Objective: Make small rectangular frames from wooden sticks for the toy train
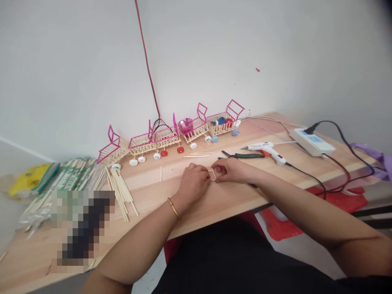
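On the wooden table, my left hand (195, 179) and my right hand (228, 170) are close together at the front middle. Between their fingertips are short pale wooden sticks (213, 175) that meet at a corner. My right thumb and forefinger pinch one stick. The curled fingers of my left hand hold another; its far end is hidden behind them. Just beyond my right hand lie green-handled pliers (249, 155) and a white glue gun (265, 151). Several cut sticks (198, 155) are beyond my left hand, and a single short stick (161, 174) rests to its left.
Several small stick carts with magenta trim (167, 138) and bottle-cap wheels line the wall. One holds a pink cup (185, 125), another coloured caps (221, 121). Loose long sticks (121, 192) and bagged sticks (73, 175) occupy the left. A power strip (315, 141) with cables stands right.
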A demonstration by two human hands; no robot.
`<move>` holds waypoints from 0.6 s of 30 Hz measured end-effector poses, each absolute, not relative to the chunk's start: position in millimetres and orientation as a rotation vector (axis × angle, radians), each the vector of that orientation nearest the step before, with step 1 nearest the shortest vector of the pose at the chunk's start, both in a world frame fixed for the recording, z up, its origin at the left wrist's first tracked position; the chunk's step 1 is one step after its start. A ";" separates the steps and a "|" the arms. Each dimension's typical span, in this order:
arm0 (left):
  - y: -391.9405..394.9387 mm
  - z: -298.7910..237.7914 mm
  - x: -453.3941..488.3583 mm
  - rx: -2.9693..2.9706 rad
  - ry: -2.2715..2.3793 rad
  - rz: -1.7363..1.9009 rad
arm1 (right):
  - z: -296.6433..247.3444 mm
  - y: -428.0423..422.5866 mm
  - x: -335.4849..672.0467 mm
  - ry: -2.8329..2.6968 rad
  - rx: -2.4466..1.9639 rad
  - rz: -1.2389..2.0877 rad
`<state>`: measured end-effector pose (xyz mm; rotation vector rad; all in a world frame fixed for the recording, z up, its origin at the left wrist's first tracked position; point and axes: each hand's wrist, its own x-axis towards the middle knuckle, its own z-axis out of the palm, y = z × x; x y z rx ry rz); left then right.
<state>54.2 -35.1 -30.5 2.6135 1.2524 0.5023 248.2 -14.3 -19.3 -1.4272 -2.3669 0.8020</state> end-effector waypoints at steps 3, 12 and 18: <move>-35.6 -30.0 54.5 2.615 1.246 0.495 | -19.4 -14.6 247.1 -2.379 -1.420 0.780; -33.6 -34.9 54.2 2.624 1.229 0.488 | -21.5 -15.2 245.4 -2.401 -1.418 0.714; -33.4 -36.1 54.0 2.637 1.218 0.511 | -20.4 -16.9 245.3 -2.407 -1.410 0.703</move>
